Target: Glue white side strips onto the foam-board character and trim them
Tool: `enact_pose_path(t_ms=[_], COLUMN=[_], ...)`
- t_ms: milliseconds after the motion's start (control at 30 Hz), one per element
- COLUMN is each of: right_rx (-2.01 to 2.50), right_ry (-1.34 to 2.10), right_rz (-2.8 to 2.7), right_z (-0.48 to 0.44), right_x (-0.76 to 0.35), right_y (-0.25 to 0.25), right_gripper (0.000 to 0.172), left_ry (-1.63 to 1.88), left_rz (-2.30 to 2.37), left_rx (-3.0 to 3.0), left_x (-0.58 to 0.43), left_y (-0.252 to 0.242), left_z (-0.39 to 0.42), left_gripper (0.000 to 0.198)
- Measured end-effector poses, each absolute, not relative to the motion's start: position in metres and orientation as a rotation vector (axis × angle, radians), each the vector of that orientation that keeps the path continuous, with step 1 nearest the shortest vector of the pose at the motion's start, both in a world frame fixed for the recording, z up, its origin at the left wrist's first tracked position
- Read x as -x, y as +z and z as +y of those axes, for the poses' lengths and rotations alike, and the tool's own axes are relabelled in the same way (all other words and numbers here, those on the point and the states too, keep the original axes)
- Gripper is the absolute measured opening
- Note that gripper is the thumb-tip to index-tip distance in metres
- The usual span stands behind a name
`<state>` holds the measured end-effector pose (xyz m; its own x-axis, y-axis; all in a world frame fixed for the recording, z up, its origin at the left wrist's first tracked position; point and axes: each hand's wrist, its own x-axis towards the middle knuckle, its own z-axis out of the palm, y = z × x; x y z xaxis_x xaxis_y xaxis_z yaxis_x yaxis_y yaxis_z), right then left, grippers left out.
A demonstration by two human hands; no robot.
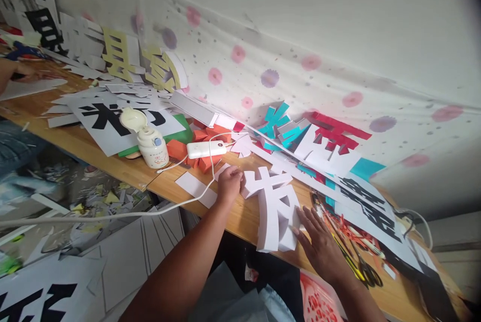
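A white three-dimensional character (268,211) made of paper or board lies near the table's front edge, between my hands. At its left end is my left hand (230,185), fingers curled together; whether they pinch its edge is hidden. My right hand (319,242) lies against the right side of the character with its fingers stretched out, the fingertips at its edge. Flat white strips (195,189) rest on the wood beside my left wrist.
A white bottle (152,146) with its lid up, a white power bank (206,149) with a cable, and orange pieces (176,150) stand leftward. Scissors (370,272) and a yellow-handled cutter (349,259) lie right. Coloured characters (276,121) lean at the wall. Another person's hand (26,72) shows far left.
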<state>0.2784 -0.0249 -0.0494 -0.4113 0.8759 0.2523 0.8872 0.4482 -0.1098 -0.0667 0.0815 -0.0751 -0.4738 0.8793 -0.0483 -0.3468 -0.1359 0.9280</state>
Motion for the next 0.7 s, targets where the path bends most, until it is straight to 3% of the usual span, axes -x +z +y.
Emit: enact_pose_path(t_ms=[367, 700], right_rx=[1.584, 1.545], right_ry=[0.006, -0.045], right_rz=[-2.465, -2.456], right_z=[-0.0274, -0.0280], right_x=[-0.2773, -0.2758], right_y=[-0.0404, -0.0395], right_gripper=[0.066, 0.065], left_ry=[1.668, 1.644], left_rz=[1.078, 1.050], left_rx=[-0.473, -0.426], left_x=[0.0640, 0.0638], left_y=[-0.0676, -0.0685], left_z=[0.0746, 0.0764], left_gripper=[0.058, 0.055])
